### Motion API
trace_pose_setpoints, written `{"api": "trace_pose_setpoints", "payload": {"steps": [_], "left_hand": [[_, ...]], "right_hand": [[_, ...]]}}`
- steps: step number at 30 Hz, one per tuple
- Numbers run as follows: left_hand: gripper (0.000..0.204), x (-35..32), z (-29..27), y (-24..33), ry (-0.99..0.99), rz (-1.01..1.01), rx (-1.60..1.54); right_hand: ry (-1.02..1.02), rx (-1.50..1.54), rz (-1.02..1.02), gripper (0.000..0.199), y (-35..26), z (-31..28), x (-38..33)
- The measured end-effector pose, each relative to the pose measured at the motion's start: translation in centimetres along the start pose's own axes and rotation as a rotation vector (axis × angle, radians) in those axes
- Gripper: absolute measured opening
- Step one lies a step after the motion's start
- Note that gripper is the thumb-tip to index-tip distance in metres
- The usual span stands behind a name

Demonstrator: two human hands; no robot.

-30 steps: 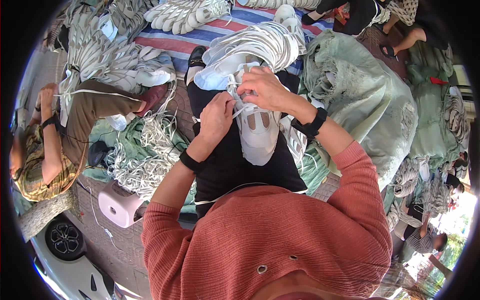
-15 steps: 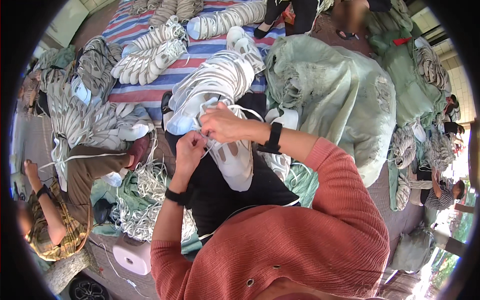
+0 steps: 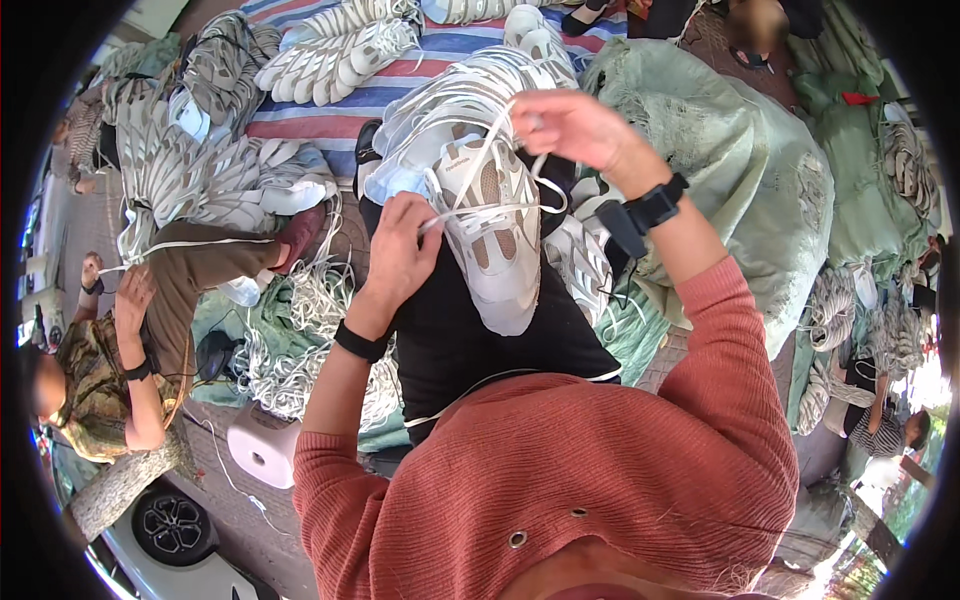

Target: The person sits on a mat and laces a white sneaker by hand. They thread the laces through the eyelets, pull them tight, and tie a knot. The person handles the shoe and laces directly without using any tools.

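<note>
- The grey-and-white shoe upper (image 3: 510, 275) is laid on the lap, over the black trousers (image 3: 440, 340), with its toe end turned toward the body; it could be dragged sideways if the pull is uneven, since it does not appear to be pressed down by either hand.
- By the left hand (image 3: 403, 250), beside the edge of the upper, the white lace (image 3: 488, 147) is pinched narrowly; the grip could be lost if the fingers are set too near the end (the exact end cannot be told).
- By the right hand (image 3: 580, 130), raised above the upper, the same lace appears to be held in closed, curled fingers; if it is drawn too hard, the eyelet edge might be strained.
- A loose loop is left at the right side of the upper; it could be tightened into a knot, or be caught on the black wristband (image 3: 655, 207).
- By the row of uppers (image 3: 480, 80) behind, more lace is carried very near; the wrong strand could be picked up (all are similarly pale).
</note>
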State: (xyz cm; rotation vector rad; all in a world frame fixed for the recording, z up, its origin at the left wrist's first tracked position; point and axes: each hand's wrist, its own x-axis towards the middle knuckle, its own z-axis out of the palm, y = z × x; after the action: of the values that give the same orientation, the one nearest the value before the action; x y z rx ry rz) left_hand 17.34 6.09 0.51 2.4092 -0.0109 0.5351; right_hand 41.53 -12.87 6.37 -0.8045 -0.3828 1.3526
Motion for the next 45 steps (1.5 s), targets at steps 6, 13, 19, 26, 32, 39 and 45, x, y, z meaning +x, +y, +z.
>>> {"api": "trace_pose_setpoints", "payload": {"steps": [6, 13, 19, 26, 32, 39, 45], "left_hand": [[0.013, 2.2, -0.4, 0.3, -0.001, -0.155, -0.381], [0.015, 2.2, 0.4, -0.8, -0.194, -0.255, -0.34], [0.015, 4.1, 0.4, -0.3, -0.307, -0.017, -0.454], [0.024, 2.7, -0.4, 1.6, -0.208, -0.037, -0.19], [0.024, 2.4, 0.2, 1.5, -0.175, 0.015, -0.039], [0.021, 2.5, 0.7, 1.9, -0.035, 0.186, 0.11], [0.021, 2.1, 1.4, 2.7, 0.011, -0.022, 0.093]], "right_hand": [[0.241, 0.221, -0.447, 0.035, -10.6, -13.6, -9.1], [1.058, -0.878, -0.826, 0.038, -18.5, -25.1, -26.7], [1.085, 0.133, -1.082, 0.035, -16.6, -28.7, -32.4], [0.556, -0.645, -0.363, 0.021, 0.6, -7.5, -4.1], [-0.046, -1.911, -0.377, 0.021, 4.9, 2.7, -0.1], [-0.066, -2.0, -0.416, 0.02, 5.8, 3.1, -0.2], [-0.092, -1.739, -0.277, 0.018, 5.9, 2.1, 0.7]]}}
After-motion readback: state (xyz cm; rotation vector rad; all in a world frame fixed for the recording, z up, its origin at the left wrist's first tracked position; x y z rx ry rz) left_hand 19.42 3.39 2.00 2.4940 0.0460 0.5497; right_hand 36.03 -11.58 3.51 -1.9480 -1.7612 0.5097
